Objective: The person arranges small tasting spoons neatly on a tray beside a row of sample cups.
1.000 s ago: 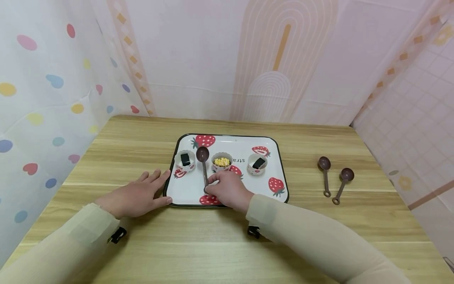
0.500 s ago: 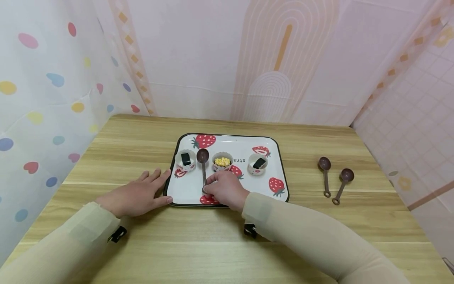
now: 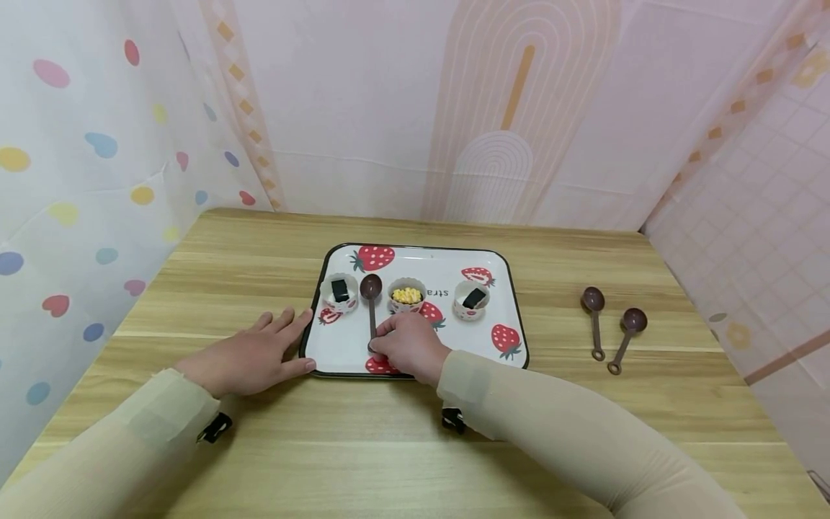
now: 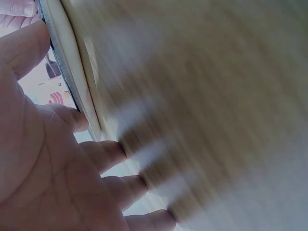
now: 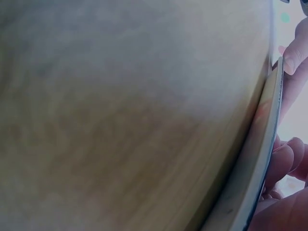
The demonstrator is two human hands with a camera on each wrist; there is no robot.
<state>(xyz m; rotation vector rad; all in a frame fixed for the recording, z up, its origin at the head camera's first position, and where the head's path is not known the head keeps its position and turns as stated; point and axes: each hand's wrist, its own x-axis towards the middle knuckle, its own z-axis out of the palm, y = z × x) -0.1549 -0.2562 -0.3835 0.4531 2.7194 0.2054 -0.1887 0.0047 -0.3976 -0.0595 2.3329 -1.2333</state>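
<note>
A brown measuring spoon lies over the white strawberry-print tray, between two paper cups, its bowl toward the back. My right hand pinches the end of its handle. With fingers spread, my left hand rests at the tray's left edge, thumb and index fingertip touching the rim; its other fingertips meet the table in the left wrist view. Left on the tray is a paper cup with a black-wrapped white piece. The middle cup holds something yellow and crumbly; the right cup holds another black-wrapped piece.
Two more brown measuring spoons, one upright-lying and one slanted, are on the wooden table to the right of the tray. Patterned curtains hang behind the table and along both sides.
The measuring spoon has slid slightly toward me, with my right hand shifting a little left and nearer. My left hand has stayed in place at the tray edge.
</note>
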